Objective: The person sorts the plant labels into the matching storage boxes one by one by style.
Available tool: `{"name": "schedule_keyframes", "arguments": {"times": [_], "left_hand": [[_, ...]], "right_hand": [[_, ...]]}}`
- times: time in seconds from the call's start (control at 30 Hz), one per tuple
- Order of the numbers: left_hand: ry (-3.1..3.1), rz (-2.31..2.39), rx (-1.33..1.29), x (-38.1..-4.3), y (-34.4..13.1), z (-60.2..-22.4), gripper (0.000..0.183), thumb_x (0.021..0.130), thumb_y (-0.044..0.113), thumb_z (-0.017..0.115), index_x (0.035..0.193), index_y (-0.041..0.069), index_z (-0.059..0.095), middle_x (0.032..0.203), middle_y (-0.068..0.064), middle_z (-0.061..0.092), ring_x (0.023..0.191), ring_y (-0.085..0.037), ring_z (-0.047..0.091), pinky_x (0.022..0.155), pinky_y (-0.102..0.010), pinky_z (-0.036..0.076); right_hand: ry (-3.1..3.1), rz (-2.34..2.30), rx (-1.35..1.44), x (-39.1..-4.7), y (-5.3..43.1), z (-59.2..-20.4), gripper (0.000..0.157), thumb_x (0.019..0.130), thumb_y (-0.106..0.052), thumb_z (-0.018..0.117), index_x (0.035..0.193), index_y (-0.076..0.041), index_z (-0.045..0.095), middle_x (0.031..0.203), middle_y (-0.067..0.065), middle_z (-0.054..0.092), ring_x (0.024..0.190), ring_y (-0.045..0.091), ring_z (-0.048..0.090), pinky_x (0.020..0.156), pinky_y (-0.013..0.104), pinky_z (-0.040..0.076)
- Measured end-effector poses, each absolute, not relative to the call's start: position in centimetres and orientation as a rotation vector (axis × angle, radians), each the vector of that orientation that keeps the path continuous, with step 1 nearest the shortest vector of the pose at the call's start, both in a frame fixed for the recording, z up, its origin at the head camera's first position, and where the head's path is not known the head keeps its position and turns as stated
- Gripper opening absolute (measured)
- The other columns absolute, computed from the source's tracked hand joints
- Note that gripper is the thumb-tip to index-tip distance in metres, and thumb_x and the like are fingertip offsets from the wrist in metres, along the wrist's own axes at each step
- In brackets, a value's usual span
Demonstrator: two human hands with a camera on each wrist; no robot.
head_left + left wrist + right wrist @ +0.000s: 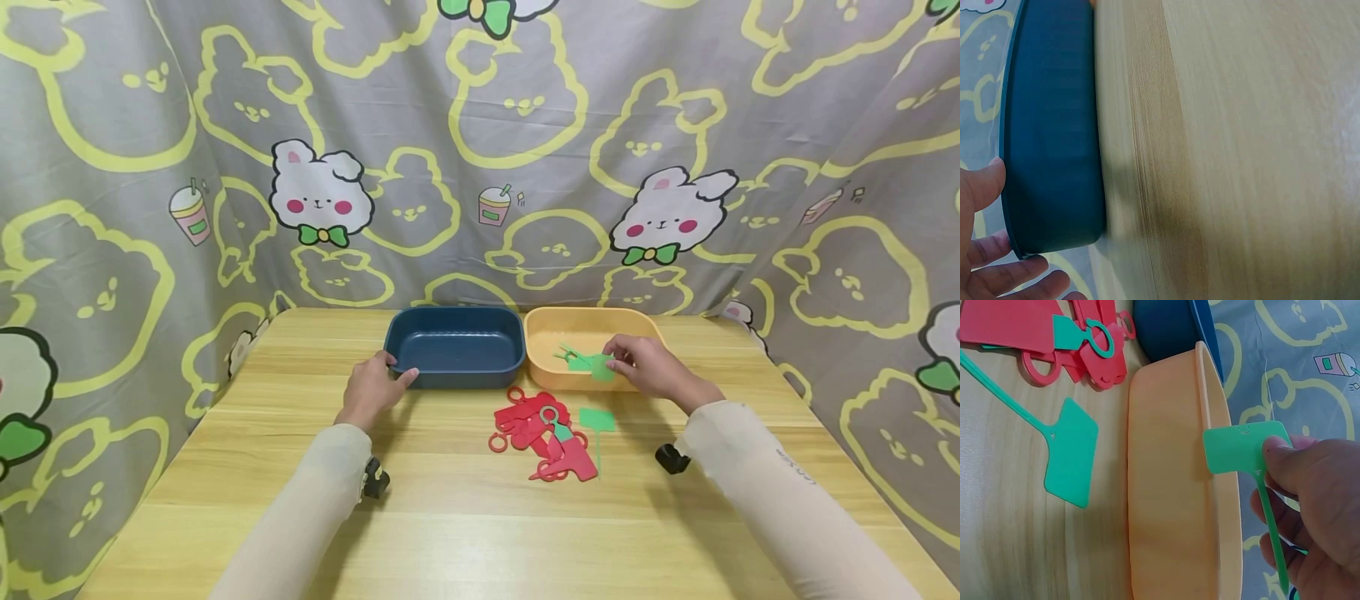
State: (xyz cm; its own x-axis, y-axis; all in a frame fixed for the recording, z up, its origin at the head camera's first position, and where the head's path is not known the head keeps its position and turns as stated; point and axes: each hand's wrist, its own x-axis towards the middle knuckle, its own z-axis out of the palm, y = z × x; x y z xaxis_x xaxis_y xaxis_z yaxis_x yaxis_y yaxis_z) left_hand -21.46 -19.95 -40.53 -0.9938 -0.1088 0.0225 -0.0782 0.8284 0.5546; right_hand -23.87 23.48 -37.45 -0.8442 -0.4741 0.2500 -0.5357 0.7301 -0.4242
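My right hand (647, 364) pinches a green T-shaped plant label (1244, 449) by its flat head, over the front rim of the orange basin (551, 379). Inside that basin lie other green pieces (572, 357). My left hand (372, 389) holds the front left corner of the dark blue basin (457, 379), thumb on its rim and fingers round the side. In front of the basins is a loose pile of red tags (531, 421), some with rings. A green ringed tag (557, 422) lies on them, and another green plant label (597, 418) lies just right.
Both basins stand side by side near the back of the wooden table (480, 533). Behind them hangs a grey patterned curtain (420, 108), which also runs along both sides. Each wrist carries a small black camera.
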Motion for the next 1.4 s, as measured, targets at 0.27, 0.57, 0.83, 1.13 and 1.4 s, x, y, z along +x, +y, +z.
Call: {"name": "schedule_keyframes", "arguments": {"times": [0.27, 0.57, 0.83, 1.13, 1.4], "left_hand": [[-2.947, -0.886, 0.15, -21.5, -20.0, -40.6, 0.055, 0.092, 0.045, 0.064, 0.123, 0.0, 0.055, 0.12, -0.024, 0.06, 0.112, -0.041, 0.054, 0.088, -0.053, 0.046], [-2.943, -0.887, 0.153, -21.4, -19.9, -40.6, 0.055, 0.092, 0.044, 0.064, 0.123, 0.001, 0.055, 0.119, -0.025, 0.06, 0.112, -0.041, 0.055, 0.087, -0.053, 0.046], [-2.941, -0.889, 0.153, -21.5, -19.9, -40.6, 0.055, 0.092, 0.044, 0.065, 0.123, 0.001, 0.055, 0.118, -0.024, 0.061, 0.11, -0.041, 0.055, 0.086, -0.052, 0.046], [-2.943, -0.898, 0.151, -21.4, -19.9, -40.6, 0.056, 0.092, 0.045, 0.064, 0.125, 0.001, 0.055, 0.118, -0.024, 0.061, 0.111, -0.041, 0.055, 0.087, -0.052, 0.046], [-2.939, -0.899, 0.154, -21.4, -19.9, -40.6, 0.055, 0.092, 0.045, 0.064, 0.124, 0.001, 0.055, 0.117, -0.023, 0.061, 0.109, -0.04, 0.056, 0.086, -0.052, 0.047]], "right_hand": [[-2.78, 0.71, 0.818, -24.1, 23.6, -37.1, 0.007, 0.089, -0.002, 0.068, 0.094, -0.001, 0.064, 0.071, -0.003, 0.054, 0.066, 0.014, 0.048, 0.062, 0.032, 0.044], [-2.792, 0.705, 0.79, -24.1, 23.6, -36.7, 0.007, 0.09, -0.004, 0.068, 0.094, -0.001, 0.064, 0.071, -0.002, 0.053, 0.061, 0.013, 0.044, 0.057, 0.03, 0.04], [-2.819, 0.683, 0.771, -24.4, 23.9, -36.6, 0.007, 0.091, -0.004, 0.066, 0.097, -0.001, 0.064, 0.074, -0.001, 0.055, 0.06, 0.013, 0.048, 0.057, 0.032, 0.043], [-2.861, 0.696, 0.732, -24.7, 24.1, -36.5, 0.007, 0.092, -0.005, 0.065, 0.098, 0.0, 0.063, 0.077, 0.002, 0.06, 0.064, 0.015, 0.053, 0.06, 0.035, 0.047], [-2.862, 0.671, 0.709, -25.0, 24.1, -36.4, 0.007, 0.092, -0.005, 0.065, 0.097, 0.0, 0.063, 0.077, 0.003, 0.062, 0.066, 0.016, 0.056, 0.061, 0.036, 0.048]]}}
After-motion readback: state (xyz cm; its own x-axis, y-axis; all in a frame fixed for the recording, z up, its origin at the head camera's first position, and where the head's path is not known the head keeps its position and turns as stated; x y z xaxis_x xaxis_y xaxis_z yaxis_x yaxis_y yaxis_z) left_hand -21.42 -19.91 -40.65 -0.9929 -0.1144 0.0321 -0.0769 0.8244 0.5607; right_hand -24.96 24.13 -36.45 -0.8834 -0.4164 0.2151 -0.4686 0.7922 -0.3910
